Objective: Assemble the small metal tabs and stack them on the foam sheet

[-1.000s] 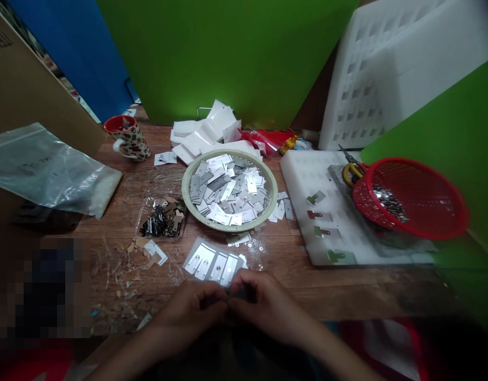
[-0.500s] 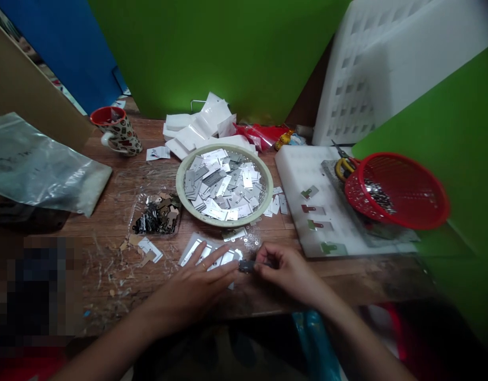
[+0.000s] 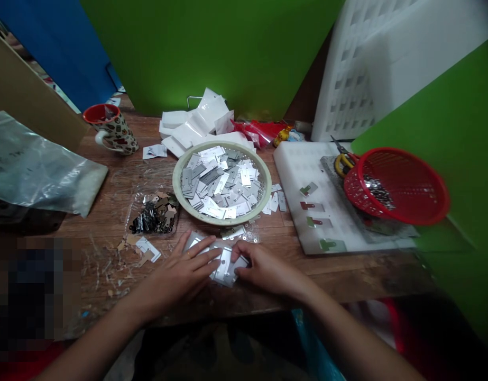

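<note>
Landmark: the round bowl (image 3: 222,182), its rim cream, heaped with small silver plates, at the middle of the wooden table (image 3: 347,270).

Metal strip: a shiny strip of joined plates (image 3: 222,263) lies flat on the table just in front of the bowl, on the near side. Its long axis runs roughly from upper left to lower right, slightly slanted.

Left hand: the left hand (image 3: 179,274) lies palm down with fingers spread and straight, fingertips pressing on the left part of the strip; nothing is closed in it.

Right hand: the right hand (image 3: 263,267) has its fingers curled onto the right end of the strip; whether it pinches a plate or only presses on it cannot be told.

Key relation: the strip lies between the two hands, both touching it, the left covering more of it.

Left of the bowl: a clear tray of dark small parts (image 3: 154,214); beyond it a patterned mug (image 3: 111,129).

Right of the bowl: a white foam board (image 3: 303,169) with a few coloured tabs, and a red basket (image 3: 396,185) on its far edge.

Behind the bowl: loose white packets (image 3: 196,124).
</note>
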Tool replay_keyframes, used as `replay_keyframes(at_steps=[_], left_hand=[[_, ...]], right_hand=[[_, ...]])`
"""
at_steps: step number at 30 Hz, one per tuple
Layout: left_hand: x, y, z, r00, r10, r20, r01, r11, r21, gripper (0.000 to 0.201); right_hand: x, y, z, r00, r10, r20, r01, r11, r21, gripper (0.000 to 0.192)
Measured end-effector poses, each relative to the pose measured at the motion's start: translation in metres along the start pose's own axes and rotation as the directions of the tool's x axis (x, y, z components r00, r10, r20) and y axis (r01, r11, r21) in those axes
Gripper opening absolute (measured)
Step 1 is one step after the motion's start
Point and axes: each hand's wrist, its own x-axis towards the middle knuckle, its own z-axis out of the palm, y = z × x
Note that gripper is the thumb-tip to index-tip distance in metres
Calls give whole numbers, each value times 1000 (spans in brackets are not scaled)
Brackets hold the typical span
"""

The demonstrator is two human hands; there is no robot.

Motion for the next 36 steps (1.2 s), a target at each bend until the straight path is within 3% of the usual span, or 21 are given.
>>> replay_keyframes(at_steps=[4,13,22,30,36], left_hand=[[-5,-6,1,999,-27,-26,27,1000,8,45],[1,2,1,999,-34,-4,34,999,11,48],[7,7,1,994,-39,104,28,994,105,43],[10,9,0,999,-32,29,30,996,84,39],[9,14,0,999,-29,22,26,990,142,41]], right_hand=[[2,-5,1,998,14,-67,-19,997,-71,21],[1,-9,-2,999,18,-44,-22,997,-76,19],[-4,-3,-7,1000,-10,-19,11,998,56,23],[-16,2,-31,1000,14,14,-16,971,238,18],[-22,0,-27,999,30,24,-37,903,429,20]])
